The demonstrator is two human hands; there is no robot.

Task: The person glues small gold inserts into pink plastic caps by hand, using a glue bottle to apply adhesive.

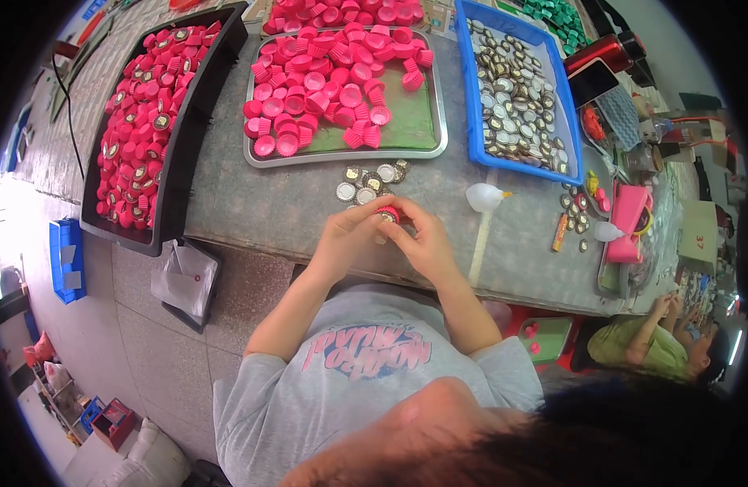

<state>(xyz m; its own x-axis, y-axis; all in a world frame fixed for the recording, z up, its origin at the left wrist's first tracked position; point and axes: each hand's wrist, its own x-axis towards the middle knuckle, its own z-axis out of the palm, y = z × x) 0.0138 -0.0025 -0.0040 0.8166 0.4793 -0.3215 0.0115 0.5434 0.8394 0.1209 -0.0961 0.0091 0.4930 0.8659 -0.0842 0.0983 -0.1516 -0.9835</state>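
Observation:
My left hand (347, 231) and my right hand (423, 237) meet near the table's front edge, fingers closed together on one small pink fluted cap (388, 213). Something dark and light shows at its face, partly hidden by my fingertips. Just beyond my fingers lies a small pile of round metal-edged discs (366, 195), some silvery, some dark with pale centres. Behind the pile, a metal-rimmed tray (357, 157) with a green bottom carries many loose pink cups (315, 81).
At left stands a long black bin (172, 191) of pink caps with discs in them. A blue tray (516, 169) of discs is at right. Nearer are a white squeeze bottle (482, 197) and an orange tube (560, 233). Another person (646, 345) sits at far right.

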